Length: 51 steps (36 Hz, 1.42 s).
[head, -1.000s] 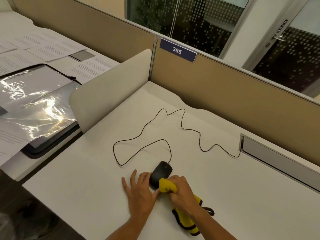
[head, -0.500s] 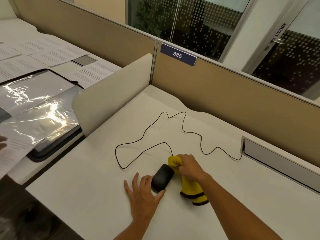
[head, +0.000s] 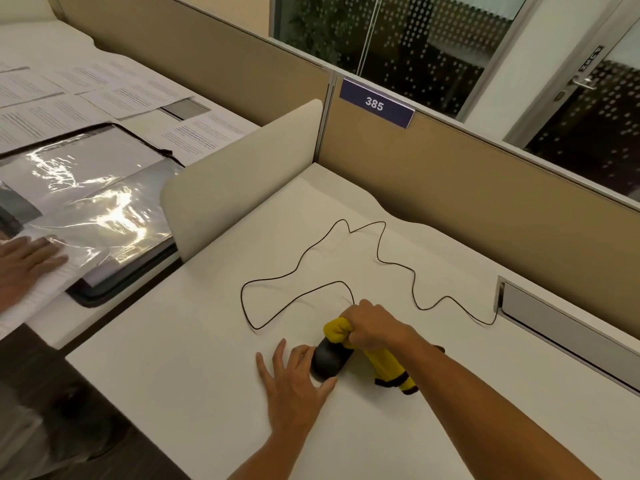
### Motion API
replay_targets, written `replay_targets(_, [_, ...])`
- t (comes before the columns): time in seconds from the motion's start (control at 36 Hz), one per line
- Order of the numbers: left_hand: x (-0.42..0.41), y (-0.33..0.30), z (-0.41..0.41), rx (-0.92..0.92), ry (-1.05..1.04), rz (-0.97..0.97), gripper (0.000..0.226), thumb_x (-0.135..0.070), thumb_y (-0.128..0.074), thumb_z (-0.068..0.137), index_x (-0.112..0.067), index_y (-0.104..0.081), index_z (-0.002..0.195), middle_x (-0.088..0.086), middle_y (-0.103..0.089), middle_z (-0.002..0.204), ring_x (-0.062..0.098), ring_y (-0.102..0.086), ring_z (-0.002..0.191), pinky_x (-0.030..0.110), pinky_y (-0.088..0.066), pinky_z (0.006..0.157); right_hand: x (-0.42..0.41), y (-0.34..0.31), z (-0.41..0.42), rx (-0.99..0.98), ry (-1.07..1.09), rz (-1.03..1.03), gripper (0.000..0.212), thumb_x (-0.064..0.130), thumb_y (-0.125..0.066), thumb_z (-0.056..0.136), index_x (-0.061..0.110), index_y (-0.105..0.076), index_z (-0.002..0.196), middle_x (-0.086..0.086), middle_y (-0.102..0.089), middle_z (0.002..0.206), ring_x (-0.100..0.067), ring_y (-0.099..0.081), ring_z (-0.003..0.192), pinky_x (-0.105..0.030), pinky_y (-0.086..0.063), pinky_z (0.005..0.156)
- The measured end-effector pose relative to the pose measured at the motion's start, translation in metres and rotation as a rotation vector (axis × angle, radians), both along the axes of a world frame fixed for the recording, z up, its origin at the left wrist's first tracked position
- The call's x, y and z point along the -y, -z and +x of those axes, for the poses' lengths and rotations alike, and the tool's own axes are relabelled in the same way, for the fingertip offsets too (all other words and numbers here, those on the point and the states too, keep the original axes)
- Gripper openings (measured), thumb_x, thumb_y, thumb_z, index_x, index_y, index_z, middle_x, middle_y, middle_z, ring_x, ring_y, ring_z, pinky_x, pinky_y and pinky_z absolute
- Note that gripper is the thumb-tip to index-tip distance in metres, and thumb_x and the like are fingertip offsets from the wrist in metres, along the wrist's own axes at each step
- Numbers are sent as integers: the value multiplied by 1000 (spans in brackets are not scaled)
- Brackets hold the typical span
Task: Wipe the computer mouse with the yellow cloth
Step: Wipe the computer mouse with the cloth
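Note:
A black wired computer mouse lies on the white desk. My left hand rests flat beside it, fingers spread, with fingertips and thumb against the mouse's near left side. My right hand grips a bunched yellow cloth with dark trim and presses the bunch onto the mouse's far end. The cloth's tail trails on the desk to the right, under my forearm. The mouse's black cable loops across the desk behind it.
Beige partitions wall the desk at the back and left. A grey cable slot sits at the right. On the neighbouring desk lie papers and a shiny plastic-covered folder, with another person's hand on it.
My right hand with the cloth swept from the mouse's near end up to its far end. Another person's hand came in at the left edge. My left hand stayed put.

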State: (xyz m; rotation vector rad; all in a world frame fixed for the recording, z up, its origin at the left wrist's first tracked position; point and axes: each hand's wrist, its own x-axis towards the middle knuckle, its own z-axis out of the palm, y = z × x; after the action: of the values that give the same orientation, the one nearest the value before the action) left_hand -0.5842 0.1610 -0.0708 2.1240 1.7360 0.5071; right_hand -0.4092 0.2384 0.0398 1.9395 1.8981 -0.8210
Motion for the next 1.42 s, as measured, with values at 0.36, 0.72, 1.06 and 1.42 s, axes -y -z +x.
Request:
replay_targets(0.36, [1, -1, 0, 6, -3, 9, 62, -70, -70, 65, -28, -67, 110, -14, -66, 109, 28, -48, 130, 65, -19, 113, 49, 20, -6, 13, -85, 319, 37, 13, -53, 77, 30, -63, 108, 8, -61, 109, -19, -43, 92, -36, -43, 77])
replay_targets(0.72, [2, 7, 0, -29, 36, -43, 61, -54, -80, 64, -26, -66, 116, -4, -68, 118, 33, -47, 132, 70, -22, 109, 107, 46, -31, -220, -29, 395, 40, 15, -53, 74, 41, -65, 102, 17, -60, 109, -10, -43, 90, -23, -34, 72])
replay_targets(1.06, [1, 1, -2, 1, -3, -4, 65, -77, -49, 70, -31, -66, 112, -15, -65, 113, 26, -46, 132, 64, -18, 113, 40, 13, 6, -166, 475, 404, 14, 9, -48, 64, 22, -46, 59, 3, -54, 64, -32, -57, 80, -42, -55, 65])
replay_targets(1.42, [-1, 3, -1, -16, -37, -4, 59, -79, -50, 71, -31, -68, 101, -9, -64, 102, 26, -49, 129, 63, -17, 114, 42, 20, -27, -45, 256, 275, 31, 13, -49, 64, 20, -60, 92, 0, -60, 102, -27, -47, 94, -40, -49, 76])
